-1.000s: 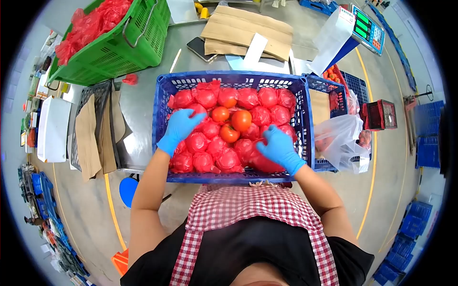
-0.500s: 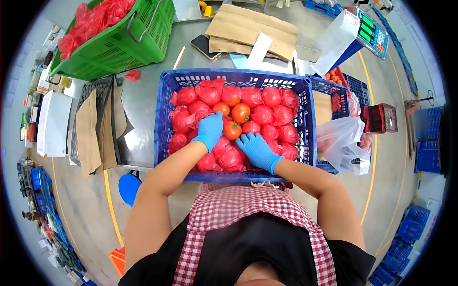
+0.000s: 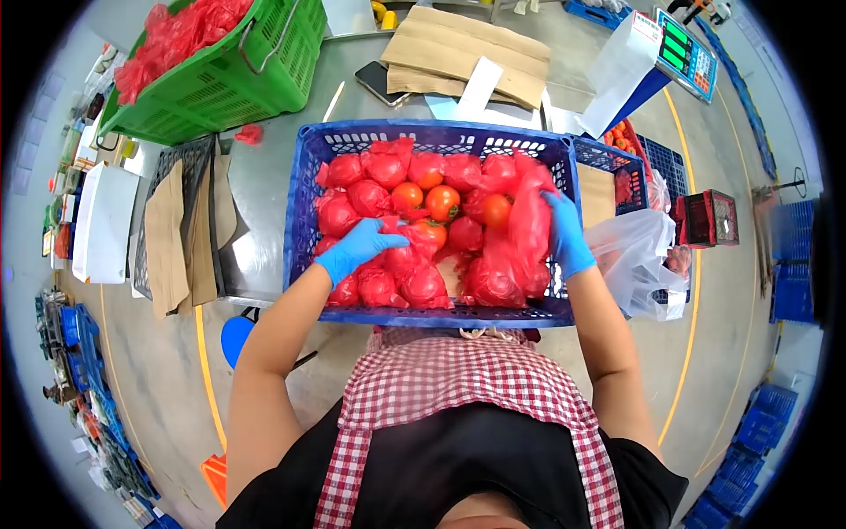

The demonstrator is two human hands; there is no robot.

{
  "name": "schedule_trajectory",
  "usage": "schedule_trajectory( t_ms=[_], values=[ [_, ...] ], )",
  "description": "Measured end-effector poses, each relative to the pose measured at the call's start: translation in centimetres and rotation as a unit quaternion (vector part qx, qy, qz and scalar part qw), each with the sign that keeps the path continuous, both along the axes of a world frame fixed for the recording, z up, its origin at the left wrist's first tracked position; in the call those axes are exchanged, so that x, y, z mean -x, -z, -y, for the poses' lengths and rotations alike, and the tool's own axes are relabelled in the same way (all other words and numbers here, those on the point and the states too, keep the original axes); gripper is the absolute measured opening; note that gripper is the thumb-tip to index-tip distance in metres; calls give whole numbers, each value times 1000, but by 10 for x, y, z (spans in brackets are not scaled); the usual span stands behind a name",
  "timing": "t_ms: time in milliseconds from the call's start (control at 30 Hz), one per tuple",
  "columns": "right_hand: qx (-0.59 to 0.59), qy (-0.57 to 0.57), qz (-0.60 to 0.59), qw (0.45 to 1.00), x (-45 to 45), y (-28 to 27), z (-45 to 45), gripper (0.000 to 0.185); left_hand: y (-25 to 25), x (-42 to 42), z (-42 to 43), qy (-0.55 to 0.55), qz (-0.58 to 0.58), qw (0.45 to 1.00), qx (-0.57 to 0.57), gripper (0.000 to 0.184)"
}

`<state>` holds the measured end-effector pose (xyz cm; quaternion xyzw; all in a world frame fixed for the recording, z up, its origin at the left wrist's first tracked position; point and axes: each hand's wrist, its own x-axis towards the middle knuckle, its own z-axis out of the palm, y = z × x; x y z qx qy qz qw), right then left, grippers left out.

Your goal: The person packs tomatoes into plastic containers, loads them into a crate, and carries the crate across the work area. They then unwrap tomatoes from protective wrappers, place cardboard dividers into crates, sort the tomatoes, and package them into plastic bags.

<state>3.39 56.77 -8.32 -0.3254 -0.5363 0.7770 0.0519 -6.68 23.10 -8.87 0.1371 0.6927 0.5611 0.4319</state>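
Observation:
In the head view, a blue crate (image 3: 432, 321) holds tomatoes wrapped in red plastic film and several bare ones, such as a tomato (image 3: 441, 203) near the middle. My left hand (image 3: 357, 249), in a blue glove, pinches a red plastic wrapper (image 3: 402, 257) at the crate's left-centre. At the right side, my gloved right hand (image 3: 568, 236) grips a loose red plastic wrapper (image 3: 529, 216), pulled up and stretched. An exposed tomato (image 3: 496, 210) lies just left of that wrapper. A patch of crate bottom shows between the wrapped tomatoes near the front.
A green basket (image 3: 220, 97) full of red plastic stands at the back left. Cardboard sheets (image 3: 467, 44) and a phone (image 3: 381, 82) lie behind the crate. A digital scale (image 3: 686, 55) is at the back right. A clear plastic bag (image 3: 630, 260) hangs on the right.
My right hand has moved right and up, lifting red plastic and uncovering a tomato. My left hand has shifted left and down. Wrapped tomatoes near the front have moved apart.

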Motion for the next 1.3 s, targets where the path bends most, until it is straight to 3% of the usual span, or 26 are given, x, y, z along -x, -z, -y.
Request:
schedule_trajectory(
  t_ms=[33, 133, 167, 200, 233, 267, 300, 367, 467, 533, 567, 633, 667, 700, 767, 800, 900, 967, 1033, 1100, 1133, 1233, 1267, 1300],
  values=[
    [73, 68, -22, 995, 4, -2, -9, 26, 4, -5, -4, -4, 3, 1000, -11, 33],
    [-120, 68, -115, 984, 15, -34, -8, 24, 13, -8, -9, -62, -90, 993, 35, 34],
    [-265, -29, -69, 961, 13, -40, -6, 24, 12, -5, -11, -93, -126, 986, 62, 33],
    [-401, -125, -21, 907, 7, -45, -3, 24, 12, 5, -10, -188, -128, 969, 97, 27],
    [-522, -216, 29, 824, -2, -51, 3, 24, 10, 18, -5, -281, -11, 959, 35, 22],
    [-576, -276, 48, 768, -11, -66, 28, 26, 21, 30, -2, -381, -55, 921, -53, 22],
    [-598, -366, 33, 712, -18, -58, 43, 33, 31, 48, 5, -424, -37, 902, -67, 25],
    [-648, -439, -1, 622, -24, -53, 81, 46, -11, 53, 0, -365, -62, 917, -148, 24],
    [-730, -403, 21, 551, -1, -31, 106, 47, -52, 54, -5, -272, -158, 943, -111, 26],
    [-752, -425, 37, 502, 17, -10, 111, 41, -90, 36, -12, -130, -242, 962, -12, 29],
    [-747, -406, 50, 524, 24, 9, 113, 36, -101, 23, -17, -56, -282, 957, 37, 31],
    [-735, -369, 74, 564, 33, 51, 120, 25, -104, -17, -30, 226, -432, 857, 166, 38],
    [-719, -341, 112, 595, 38, 56, 129, 16, -89, -35, -35, 312, -426, 827, 191, 38],
    [-770, -377, 98, 505, 38, 52, 130, 16, -62, -51, -38, 395, -416, 790, 216, 39],
    [-842, -433, 71, 314, 32, 42, 135, 16, -11, -77, -44, 365, -480, 766, 222, 38],
    [-859, -382, 7, 341, 28, 48, 131, 14, -10, -79, -46, 366, -490, 764, 206, 38],
    [-788, -469, -78, 392, 21, 52, 118, 14, 3, -79, -48, 380, -523, 752, 132, 41],
    [-773, -466, -40, 429, 21, 44, 121, 15, 32, -72, -52, 417, -478, 746, 202, 43],
    [-799, -529, 24, 284, 24, 51, 130, 16, 9, -68, -69, 494, -430, 686, 318, 45],
    [-821, -497, 39, 278, 29, 72, 137, 17, 8, -66, -76, 514, -437, 672, 305, 48],
    [-818, -502, 3, 280, 26, 73, 131, 17, 7, -63, -70, 496, -449, 690, 275, 47],
    [-724, -468, -59, 504, 22, 52, 102, 15, -12, -59, -38, 407, -467, 763, 186, 38],
    [-727, -469, -101, 491, 18, 19, 93, 15, -13, -57, -29, 370, -467, 788, 156, 34],
    [-733, -433, -85, 518, 21, 11, 85, 14, -7, -54, -24, 352, -476, 799, 107, 31]
  ],
)
